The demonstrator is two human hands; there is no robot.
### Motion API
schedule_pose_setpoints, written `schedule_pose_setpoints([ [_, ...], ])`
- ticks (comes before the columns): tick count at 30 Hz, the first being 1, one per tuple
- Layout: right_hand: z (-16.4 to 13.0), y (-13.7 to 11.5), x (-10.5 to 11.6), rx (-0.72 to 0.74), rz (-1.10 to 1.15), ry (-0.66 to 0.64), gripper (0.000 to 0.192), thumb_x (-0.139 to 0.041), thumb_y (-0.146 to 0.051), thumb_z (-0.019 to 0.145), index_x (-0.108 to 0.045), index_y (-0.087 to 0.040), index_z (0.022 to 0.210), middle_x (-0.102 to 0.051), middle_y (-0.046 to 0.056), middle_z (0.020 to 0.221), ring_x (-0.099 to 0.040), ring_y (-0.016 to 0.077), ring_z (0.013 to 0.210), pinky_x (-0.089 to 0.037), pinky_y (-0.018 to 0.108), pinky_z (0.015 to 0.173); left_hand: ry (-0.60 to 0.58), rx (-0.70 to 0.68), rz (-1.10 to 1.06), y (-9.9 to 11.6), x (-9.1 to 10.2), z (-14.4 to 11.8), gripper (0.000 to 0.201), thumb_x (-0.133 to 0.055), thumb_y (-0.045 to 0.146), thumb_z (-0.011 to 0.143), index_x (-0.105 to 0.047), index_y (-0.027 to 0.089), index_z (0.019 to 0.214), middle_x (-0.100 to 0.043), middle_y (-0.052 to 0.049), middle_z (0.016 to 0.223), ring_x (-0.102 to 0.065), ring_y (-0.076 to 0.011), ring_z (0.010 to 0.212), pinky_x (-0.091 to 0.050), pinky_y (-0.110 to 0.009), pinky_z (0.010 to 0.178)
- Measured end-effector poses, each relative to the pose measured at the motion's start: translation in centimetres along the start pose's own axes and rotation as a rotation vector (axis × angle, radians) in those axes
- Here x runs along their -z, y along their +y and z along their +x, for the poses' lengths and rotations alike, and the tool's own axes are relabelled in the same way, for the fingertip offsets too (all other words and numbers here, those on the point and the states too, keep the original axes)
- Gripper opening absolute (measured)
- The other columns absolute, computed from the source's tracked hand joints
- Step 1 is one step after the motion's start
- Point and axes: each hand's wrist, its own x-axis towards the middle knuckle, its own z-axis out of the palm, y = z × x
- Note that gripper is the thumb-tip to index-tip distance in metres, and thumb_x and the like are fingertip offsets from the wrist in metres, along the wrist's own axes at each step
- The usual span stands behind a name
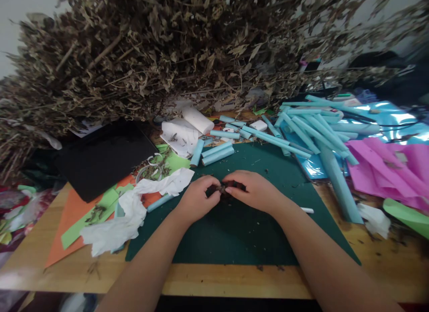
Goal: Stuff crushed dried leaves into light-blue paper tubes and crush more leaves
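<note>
My left hand (201,196) and my right hand (252,189) meet over the dark green cutting mat (234,245). Both pinch a small clump of dried leaves (222,188) between thumbs and fingertips. Part of the clump is hidden by the fingers. Crumbs of dry leaf dot the mat around them. Beyond the hands, several short light-blue paper rolls (218,155) lie at the mat's far edge. Another blue paper roll (160,203) rests left of my left hand, beside crumpled white tissue (117,227). Near my right forearm is a thin white stick (307,210).
A large heap of dried leafy stalks (187,48) overhangs the back. Long blue paper rolls (311,128) pile up at back right, by crumpled pink paper (389,169). On the left sit a black flat panel (103,158), orange paper (63,234) and a roll of white tape (152,166).
</note>
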Motion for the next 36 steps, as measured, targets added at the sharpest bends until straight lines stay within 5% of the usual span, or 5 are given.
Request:
schedule_pose_setpoints([
  [12,0.1,-0.1,-0.5,-0.051,-0.012,0.043,0.009,-0.049,-0.021,0.075,-0.053,-0.018,0.083,-0.056,0.000,0.075,-0.049,0.0115,0.064,-0.032,0.021,0.054,0.012,0.110,-0.103,-0.2,1.2,0.0,0.007,-0.055,0.023,0.068,-0.053,0.017,0.070,-0.056,0.002,0.066,-0.051,-0.0104,0.063,-0.040,-0.021,0.059],
  [19,0.1,0.2,-0.4,-0.032,-0.019,0.051,0.008,-0.048,-0.024,0.077,-0.054,-0.018,0.080,-0.054,0.001,0.079,-0.049,0.0133,0.071,-0.034,0.022,0.059,-0.003,0.012,-0.112,-0.6,1.1,0.2,0.015,-0.046,0.008,0.068,-0.054,0.018,0.075,-0.058,0.000,0.080,-0.052,-0.0116,0.078,-0.040,-0.023,0.073],
  [24,0.2,0.2,-0.5,-0.023,-0.008,0.067,0.013,-0.046,-0.010,0.073,-0.052,-0.018,0.081,-0.054,0.002,0.085,-0.049,0.0125,0.077,-0.035,0.022,0.065,-0.030,0.061,0.013,-0.5,1.1,0.3,0.003,-0.052,0.020,0.071,-0.054,0.018,0.070,-0.057,0.001,0.071,-0.052,-0.0123,0.069,-0.040,-0.023,0.064],
  [29,0.2,0.3,-0.6,-0.099,-0.042,0.078,0.004,-0.051,-0.022,0.074,-0.051,-0.019,0.074,-0.054,-0.001,0.071,-0.047,0.0113,0.062,-0.031,0.021,0.052,-0.045,0.013,0.009,-0.6,1.1,0.1,0.009,-0.055,0.027,0.070,-0.055,0.018,0.070,-0.059,-0.001,0.075,-0.053,-0.0136,0.074,-0.041,-0.025,0.068],
  [36,0.2,0.3,-0.5,-0.080,-0.048,0.048,0.004,-0.050,-0.020,0.075,-0.051,-0.018,0.072,-0.052,0.000,0.071,-0.046,0.0107,0.062,-0.032,0.020,0.053,0.103,0.061,-0.056,-1.3,1.2,0.1,0.018,-0.040,0.020,0.079,-0.055,0.018,0.089,-0.060,-0.002,0.088,-0.055,-0.0122,0.082,-0.043,-0.025,0.076],
])
